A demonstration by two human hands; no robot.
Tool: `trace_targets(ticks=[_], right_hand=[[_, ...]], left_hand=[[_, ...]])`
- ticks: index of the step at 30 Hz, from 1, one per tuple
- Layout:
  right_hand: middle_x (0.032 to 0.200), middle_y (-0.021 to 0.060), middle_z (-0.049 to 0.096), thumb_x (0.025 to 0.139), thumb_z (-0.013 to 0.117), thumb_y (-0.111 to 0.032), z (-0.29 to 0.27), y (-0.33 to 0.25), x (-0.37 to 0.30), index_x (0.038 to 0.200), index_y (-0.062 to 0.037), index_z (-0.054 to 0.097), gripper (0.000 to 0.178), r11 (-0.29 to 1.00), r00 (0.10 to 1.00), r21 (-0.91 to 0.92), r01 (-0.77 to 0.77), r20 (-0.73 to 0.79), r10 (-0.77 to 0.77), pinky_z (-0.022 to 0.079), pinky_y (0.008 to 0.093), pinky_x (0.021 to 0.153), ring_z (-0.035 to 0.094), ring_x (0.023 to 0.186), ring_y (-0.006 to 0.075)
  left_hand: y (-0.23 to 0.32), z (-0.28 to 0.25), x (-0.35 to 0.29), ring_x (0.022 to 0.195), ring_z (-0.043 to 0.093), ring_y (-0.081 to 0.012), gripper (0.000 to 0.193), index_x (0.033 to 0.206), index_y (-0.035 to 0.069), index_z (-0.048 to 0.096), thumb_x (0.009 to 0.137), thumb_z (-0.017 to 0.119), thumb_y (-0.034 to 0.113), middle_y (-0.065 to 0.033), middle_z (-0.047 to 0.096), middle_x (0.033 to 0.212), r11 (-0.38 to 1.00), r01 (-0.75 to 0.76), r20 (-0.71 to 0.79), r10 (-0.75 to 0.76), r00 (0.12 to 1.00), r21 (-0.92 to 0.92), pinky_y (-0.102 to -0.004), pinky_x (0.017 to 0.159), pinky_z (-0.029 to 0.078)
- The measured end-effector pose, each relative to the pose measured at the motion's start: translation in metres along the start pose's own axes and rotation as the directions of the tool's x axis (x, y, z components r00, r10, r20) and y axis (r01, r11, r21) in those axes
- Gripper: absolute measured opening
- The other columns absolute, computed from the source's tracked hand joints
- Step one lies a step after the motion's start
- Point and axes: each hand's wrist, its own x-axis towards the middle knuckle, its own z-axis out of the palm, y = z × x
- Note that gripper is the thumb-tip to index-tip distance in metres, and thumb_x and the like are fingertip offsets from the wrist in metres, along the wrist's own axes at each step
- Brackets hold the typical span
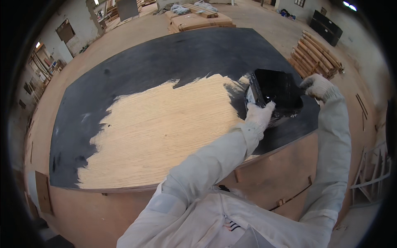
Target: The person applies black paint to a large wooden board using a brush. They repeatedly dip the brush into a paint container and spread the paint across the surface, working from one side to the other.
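Note:
A large wooden panel (165,136) lies raised off the floor in front of me. Black paint (124,68) covers its far part and both sides, with ragged edges around pale bare wood in the middle and near part. Over the panel's right side, my left hand (260,115), in a white glove, grips the near rim of a black paint bucket (285,109), which tilts so its dark inside shows. At the bucket's right, my gloved right hand (317,87) is closed on something dark that merges with the bucket; its kind cannot be made out.
Beyond the panel stands a stack of boards (198,20) with plastic on top. Bundled brown lengths (316,56) lie at the far right, near black boxes (326,28). A pale metal frame (374,177) stands at the right; a brown board (42,192) leans at the near left.

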Motion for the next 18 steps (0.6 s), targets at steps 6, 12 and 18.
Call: trace_targets(ticks=[6,12,18], right_hand=[[0.116,0.0119,0.081,0.077,0.073,-0.001,0.019,0.052,0.000,0.123,-0.0067,0.079,0.047,0.995,0.987,0.087,-0.053,-0.146,0.065,0.058,0.0322,0.095,0.075,0.110,0.0227],[0.115,0.0144,0.080,0.081,0.077,-0.005,0.034,0.100,0.004,0.120,-0.0059,0.080,0.039,0.995,0.969,0.087,0.042,-0.248,-0.019,0.058,0.0333,0.094,0.076,0.107,0.0256],[0.115,0.0192,0.077,0.083,0.076,-0.008,0.051,0.113,0.007,0.118,-0.0050,0.079,0.035,0.982,0.902,0.036,0.184,-0.402,-0.155,0.048,0.0401,0.114,0.069,0.120,0.0330]], left_hand=[[0.004,0.035,-0.002,0.137,0.059,-0.0451,0.104,0.151,-0.011,0.041,0.084,0.080,0.059,-0.0341,0.058,0.147,0.999,0.032,0.079,-0.034,0.996,0.037,-0.0438,0.116,0.045],[0.009,0.065,0.002,0.136,0.060,-0.0437,0.103,0.151,-0.011,0.041,0.084,0.081,0.057,-0.0331,0.058,0.147,0.999,0.042,0.181,-0.047,0.982,0.032,-0.0462,0.116,0.046],[-0.019,0.051,0.012,0.133,0.062,-0.0376,0.089,0.149,-0.010,0.048,0.089,0.079,0.048,-0.0306,0.064,0.141,0.980,-0.067,0.343,0.130,0.930,-0.188,-0.0420,0.113,0.049]])
